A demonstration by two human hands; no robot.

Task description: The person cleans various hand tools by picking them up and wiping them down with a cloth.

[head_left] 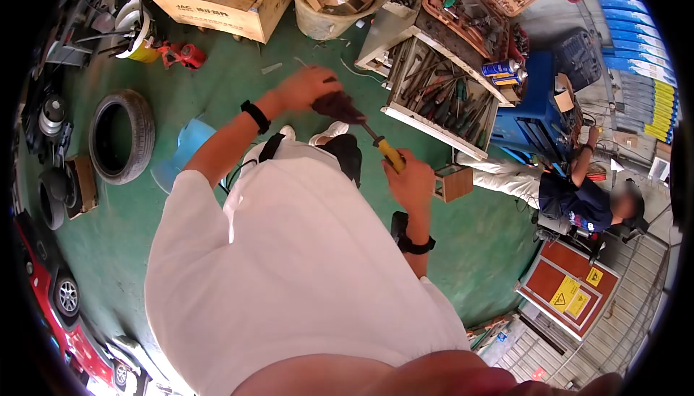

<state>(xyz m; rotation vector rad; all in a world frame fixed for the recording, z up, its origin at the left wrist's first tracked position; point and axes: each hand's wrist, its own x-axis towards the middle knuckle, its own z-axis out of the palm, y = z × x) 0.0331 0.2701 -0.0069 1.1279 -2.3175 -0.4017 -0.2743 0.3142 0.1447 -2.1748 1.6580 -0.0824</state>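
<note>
My right hand (pixel 412 185) is closed round the yellow handle of a screwdriver (pixel 391 156), in front of my body. The tool's shaft points up and left toward a dark brown rag (pixel 338 108). My left hand (pixel 309 86) grips this rag, which is bunched at the far end of the shaft; the tip is hidden or too small to make out. To the right of my hands, an open drawer (pixel 441 99) holds many screwdrivers and other long hand tools.
A tool cabinet carries an open orange tool case (pixel 463 9). A tyre (pixel 121 137) and a light blue container (pixel 189 151) are on the green floor to the left. A bin of cardboard (pixel 329 26) stands ahead. Another person (pixel 578 201) is at the right.
</note>
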